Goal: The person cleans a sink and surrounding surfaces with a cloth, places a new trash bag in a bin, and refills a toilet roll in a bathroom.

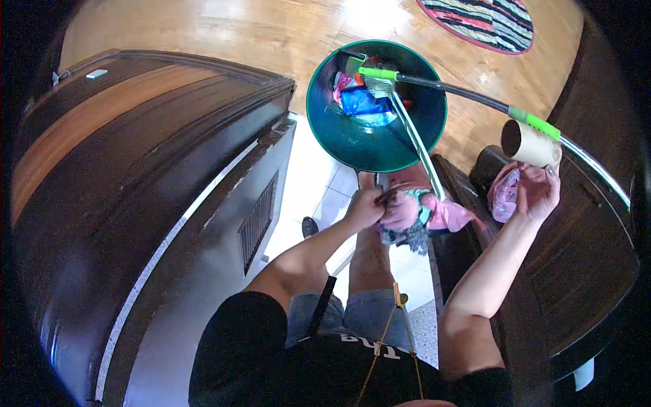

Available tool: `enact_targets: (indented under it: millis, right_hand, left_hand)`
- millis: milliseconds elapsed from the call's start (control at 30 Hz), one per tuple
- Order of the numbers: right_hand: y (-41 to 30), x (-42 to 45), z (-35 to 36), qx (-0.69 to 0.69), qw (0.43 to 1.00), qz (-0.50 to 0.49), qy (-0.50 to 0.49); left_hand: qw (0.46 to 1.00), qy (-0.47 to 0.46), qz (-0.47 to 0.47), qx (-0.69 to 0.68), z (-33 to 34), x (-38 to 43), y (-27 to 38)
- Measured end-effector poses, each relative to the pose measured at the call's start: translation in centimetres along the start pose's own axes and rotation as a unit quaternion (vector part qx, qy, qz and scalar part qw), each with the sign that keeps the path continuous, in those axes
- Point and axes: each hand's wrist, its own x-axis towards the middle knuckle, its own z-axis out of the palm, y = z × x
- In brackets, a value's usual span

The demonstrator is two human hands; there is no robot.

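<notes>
My left hand grips a bundle of pink, teal and dark cloths below the near rim of a round green bin. My right hand, raised at the right, has its fingers against a beige cardboard tube. A long handle with bright green grips runs behind the tube; its far end lies over the bin. Inside the green bin are a blue item, pink pieces and a dustpan-like piece. A pale green-white stick leans out of it towards the cloths. Pink plastic hangs beside the cloths.
Dark wooden furniture stands at the left, with a small white object on top. Another dark wooden piece is at the right. A pink plastic bag lies near my right hand. A striped oval mat lies on the wooden floor.
</notes>
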Motion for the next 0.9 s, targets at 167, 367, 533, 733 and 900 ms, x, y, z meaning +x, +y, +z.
enact_targets:
  millis: [167,367,533,733,900]
  right_hand:
    - [1.3,-0.6,2.1,-0.067,0.996,-0.05,-0.007]
    - [4.0,-7.2,-1.3,-0.246,0.958,0.129,-0.075]
    - [12.7,-8.8,-4.8,-0.388,0.869,0.307,-0.008]
    - [19.9,-5.8,-6.7,-0.211,0.901,0.346,0.154]
    - [22.7,-5.4,-8.4,-0.207,0.926,0.271,0.165]
  left_hand:
    - [0.988,0.052,0.103,0.103,2.6,4.4,-0.5]
    - [0.975,0.211,0.069,0.02,8.9,9.2,-9.1]
    - [0.936,0.251,0.114,0.22,8.2,11.9,-3.6]
    - [0.922,0.248,0.089,0.282,6.7,14.1,-5.1]
    - [0.965,0.182,0.055,0.181,6.5,13.9,-6.0]
